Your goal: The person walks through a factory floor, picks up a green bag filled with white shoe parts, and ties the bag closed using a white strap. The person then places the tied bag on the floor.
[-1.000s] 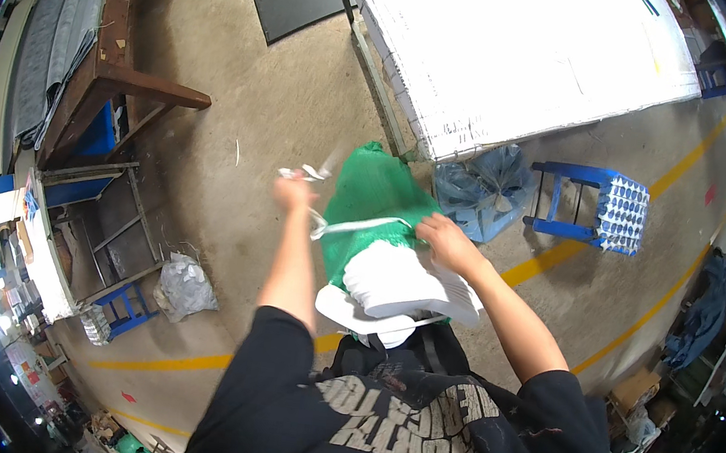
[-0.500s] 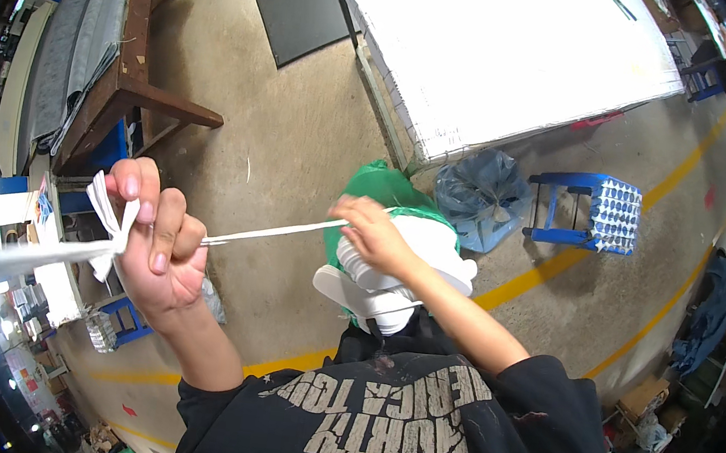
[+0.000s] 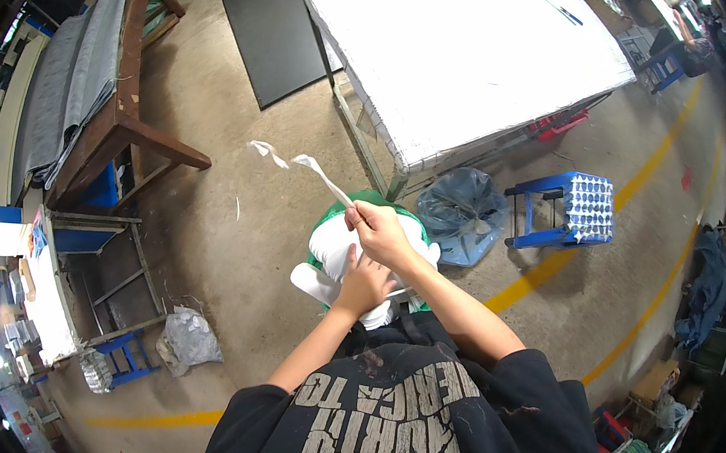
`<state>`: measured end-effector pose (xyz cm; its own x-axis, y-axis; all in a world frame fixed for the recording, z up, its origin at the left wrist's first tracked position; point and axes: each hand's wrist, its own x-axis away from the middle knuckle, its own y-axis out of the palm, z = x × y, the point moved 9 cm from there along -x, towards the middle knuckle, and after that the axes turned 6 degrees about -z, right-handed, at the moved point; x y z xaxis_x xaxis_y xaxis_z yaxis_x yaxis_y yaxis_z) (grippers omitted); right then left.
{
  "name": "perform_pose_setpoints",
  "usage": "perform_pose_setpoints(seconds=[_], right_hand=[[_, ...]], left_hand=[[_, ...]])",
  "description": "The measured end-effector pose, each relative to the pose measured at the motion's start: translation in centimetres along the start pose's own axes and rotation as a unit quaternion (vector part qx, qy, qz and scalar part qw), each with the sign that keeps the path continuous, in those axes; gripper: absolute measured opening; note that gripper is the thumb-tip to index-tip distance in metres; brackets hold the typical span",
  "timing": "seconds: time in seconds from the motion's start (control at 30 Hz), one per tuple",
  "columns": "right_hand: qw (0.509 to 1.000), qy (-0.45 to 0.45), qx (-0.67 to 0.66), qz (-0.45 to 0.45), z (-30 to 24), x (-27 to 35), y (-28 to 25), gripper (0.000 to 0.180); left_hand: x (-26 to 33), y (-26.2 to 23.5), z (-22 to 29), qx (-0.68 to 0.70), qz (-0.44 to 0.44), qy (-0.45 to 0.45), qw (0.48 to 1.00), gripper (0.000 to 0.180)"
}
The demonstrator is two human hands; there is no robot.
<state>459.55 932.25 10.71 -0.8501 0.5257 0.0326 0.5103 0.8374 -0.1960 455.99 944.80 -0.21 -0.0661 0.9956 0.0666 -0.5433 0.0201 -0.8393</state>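
Note:
White, flat, rounded pieces [image 3: 317,284], which look like shoe insoles, are piled in a green bag [image 3: 324,219] against the front of my body. My right hand [image 3: 383,233] is closed at the far side of the pile, gripping a thin white strip [image 3: 322,174]. The strip's loose end twists out to the far left through the air. My left hand [image 3: 361,287] lies on the white pieces just nearer than the right, with its index finger stretched out. Between the two hands, I cannot make out the strip.
Ahead stands a white-topped table [image 3: 463,59] with a dark board [image 3: 268,37] beside it. A clear bluish plastic bag [image 3: 463,215] and a blue stool [image 3: 584,209] are to the right. On the left are a brown wooden frame [image 3: 122,101] with grey cloth and a tied bag [image 3: 192,337].
My left hand has let go of the strip's knotted part and come right, down onto the pile. My right hand has closed on the strip, which now hangs loose instead of taut.

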Motion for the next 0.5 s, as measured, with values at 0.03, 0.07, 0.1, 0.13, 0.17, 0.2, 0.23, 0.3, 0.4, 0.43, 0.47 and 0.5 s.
perform_pose_setpoints(seconds=[0.03, 0.07, 0.1, 0.13, 0.17, 0.2, 0.23, 0.3, 0.4, 0.43, 0.47, 0.5], right_hand=[[0.999, 0.039, 0.018, -0.012, 0.1, 0.3, 0.2, 0.026], [0.999, 0.036, 0.009, -0.003, -0.4, 0.8, -0.1, 0.025], [1.000, -0.006, 0.015, 0.023, -1.7, 1.3, -0.7, 0.024], [0.999, -0.011, 0.018, 0.029, -2.4, 1.8, -0.8, 0.024], [0.999, -0.011, 0.017, 0.038, -2.9, 2.4, -1.2, 0.023], [0.997, -0.022, 0.029, 0.066, -3.7, 3.1, -1.5, 0.020], [0.997, 0.028, 0.038, 0.054, -3.2, 3.7, -1.3, 0.020], [0.992, 0.010, 0.109, 0.055, -4.3, 5.1, -0.8, 0.019], [0.996, -0.003, 0.080, 0.048, -4.6, 7.2, 0.1, 0.021], [0.994, -0.019, 0.088, 0.055, -4.8, 8.1, 0.0, 0.021], [0.996, -0.043, 0.067, 0.041, -5.0, 8.8, 0.4, 0.022], [0.996, -0.030, 0.085, -0.020, -4.5, 9.5, 1.3, 0.019]], left_hand=[[-0.5, 0.6, -0.2, -0.006, 0.032, 0.019, 0.999, 0.047], [-1.0, 2.4, -0.9, -0.023, -0.018, -0.008, 1.000, 0.052], [-1.5, 3.1, -1.3, -0.043, -0.017, -0.011, 0.999, 0.054], [-1.9, 4.2, -2.2, -0.060, -0.056, -0.051, 0.995, 0.056], [-2.0, 5.8, -3.2, -0.019, -0.120, -0.095, 0.988, 0.059], [-2.2, 6.3, -3.8, 0.047, -0.132, -0.116, 0.983, 0.061], [-2.5, 6.3, -3.9, 0.110, -0.106, -0.116, 0.981, 0.064], [-2.4, 6.2, -3.6, 0.082, -0.094, -0.095, 0.988, 0.069], [-2.5, 4.4, -2.3, -0.111, -0.035, -0.028, 0.993, 0.075], [-2.6, 3.8, -1.8, -0.189, -0.026, -0.010, 0.982, 0.076], [-2.7, 3.8, -2.1, -0.222, -0.066, -0.012, 0.973, 0.077], [-2.9, 3.1, -2.0, -0.282, -0.070, -0.011, 0.957, 0.078]])
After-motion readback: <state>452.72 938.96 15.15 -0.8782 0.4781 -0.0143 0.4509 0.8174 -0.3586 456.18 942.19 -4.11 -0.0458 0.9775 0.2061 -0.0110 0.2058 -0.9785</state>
